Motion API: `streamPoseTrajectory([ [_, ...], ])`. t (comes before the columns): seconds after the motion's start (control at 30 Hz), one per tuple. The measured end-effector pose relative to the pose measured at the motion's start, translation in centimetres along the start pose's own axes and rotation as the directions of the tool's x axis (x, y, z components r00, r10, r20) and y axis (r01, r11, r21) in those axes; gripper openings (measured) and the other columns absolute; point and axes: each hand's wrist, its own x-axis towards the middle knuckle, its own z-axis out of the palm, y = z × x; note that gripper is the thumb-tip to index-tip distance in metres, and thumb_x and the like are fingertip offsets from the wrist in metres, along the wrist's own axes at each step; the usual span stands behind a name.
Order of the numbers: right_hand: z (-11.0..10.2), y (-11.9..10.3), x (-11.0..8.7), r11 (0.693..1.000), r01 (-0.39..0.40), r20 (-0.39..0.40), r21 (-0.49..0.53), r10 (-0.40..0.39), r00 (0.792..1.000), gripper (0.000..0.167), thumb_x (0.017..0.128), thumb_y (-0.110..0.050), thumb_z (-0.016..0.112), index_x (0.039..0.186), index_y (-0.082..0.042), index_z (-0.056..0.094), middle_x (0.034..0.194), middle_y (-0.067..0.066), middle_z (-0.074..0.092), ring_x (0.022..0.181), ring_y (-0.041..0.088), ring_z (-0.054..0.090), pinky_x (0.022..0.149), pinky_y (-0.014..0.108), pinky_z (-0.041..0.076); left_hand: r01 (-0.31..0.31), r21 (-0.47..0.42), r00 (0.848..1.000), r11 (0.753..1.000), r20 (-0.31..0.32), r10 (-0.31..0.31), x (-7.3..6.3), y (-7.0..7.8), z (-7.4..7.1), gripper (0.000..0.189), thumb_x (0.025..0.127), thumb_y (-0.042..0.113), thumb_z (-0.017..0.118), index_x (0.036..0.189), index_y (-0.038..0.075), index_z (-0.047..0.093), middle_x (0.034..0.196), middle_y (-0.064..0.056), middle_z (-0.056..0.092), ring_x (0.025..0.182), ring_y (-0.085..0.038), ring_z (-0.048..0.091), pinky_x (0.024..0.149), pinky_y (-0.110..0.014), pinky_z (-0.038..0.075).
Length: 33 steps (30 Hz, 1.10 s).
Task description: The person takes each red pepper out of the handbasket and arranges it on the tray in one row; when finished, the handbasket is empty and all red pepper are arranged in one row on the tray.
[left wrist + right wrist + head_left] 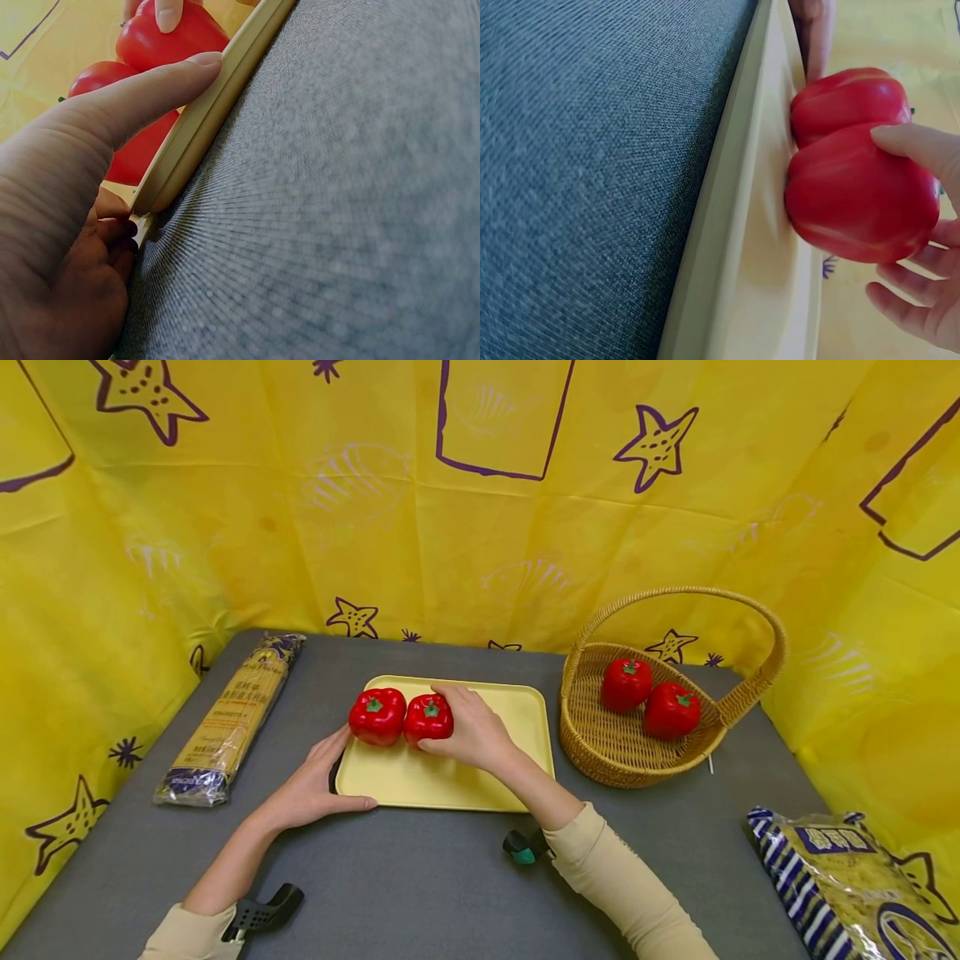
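A pale yellow tray lies on the dark table with two red bell peppers side by side on its left half. My right hand grips the right-hand bell pepper from its right side, thumb toward the front. In the right wrist view that bell pepper touches its neighbour and stands on the tray. Next to it is the left bell pepper. My left hand rests at the tray's front left corner, its straight thumb along the front rim and its fingers along the left side.
A wicker basket with a tall handle stands right of the tray, holding two more red bell peppers. A spaghetti packet lies at the left. Another clear and blue-striped packet is at the front right. Yellow patterned cloth surrounds the table.
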Motion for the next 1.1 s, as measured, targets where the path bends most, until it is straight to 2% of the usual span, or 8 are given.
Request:
streamPoseTrajectory([
  [0.33,0.2,0.1,0.0,1.0,0.006,-0.009,-0.023,-0.007,1.0,0.087,0.076,-0.047,0.081,0.146,-0.013,0.041,0.141,0.005,0.05,0.126,0.022,0.047,0.094,0.044,0.049,0.007,0.003,1.0,1.0,0.002,-0.007,0.1,-0.1,0.0,0.121,0.07,0.045,0.086,0.158,0.011,0.01,0.16,-0.016,0.015,0.142,-0.043,0.013,0.105,-0.068,0.019],
  [0.57,-0.8,0.4,-0.8,0.999,0.007,-0.054,0.031,-0.005,0.999,0.09,0.075,-0.057,0.077,0.147,-0.015,0.042,0.143,0.003,0.048,0.131,0.021,0.044,0.099,0.045,0.044,0.012,0.004,1.0,1.0,0.003,-0.012,0.1,-0.2,0.1,0.121,0.07,0.046,0.086,0.158,0.013,0.01,0.16,-0.016,0.015,0.142,-0.042,0.013,0.105,-0.068,0.019],
  [0.8,-3.6,1.9,-2.3,0.998,0.056,-0.178,0.043,-0.047,0.983,0.07,0.081,-0.049,0.076,0.137,-0.014,0.055,0.133,0.001,0.056,0.122,0.02,0.052,0.097,0.04,0.046,0.007,0.01,1.0,1.0,0.001,-0.007,-0.1,-0.2,0.1,0.12,0.071,0.045,0.086,0.158,0.015,0.008,0.161,-0.016,0.015,0.142,-0.043,0.013,0.103,-0.069,0.02],
  [1.1,-6.7,4.6,-4.3,0.989,0.13,-0.334,0.071,-0.099,0.937,0.035,0.086,-0.028,0.076,0.116,-0.011,0.07,0.114,0.003,0.066,0.1,0.024,0.061,0.084,0.04,0.053,-0.01,0.011,1.0,1.0,-0.002,0.01,0.0,-0.3,0.1,0.121,0.071,0.044,0.086,0.158,0.018,0.008,0.161,-0.014,0.015,0.141,-0.043,0.014,0.102,-0.069,0.02],
])
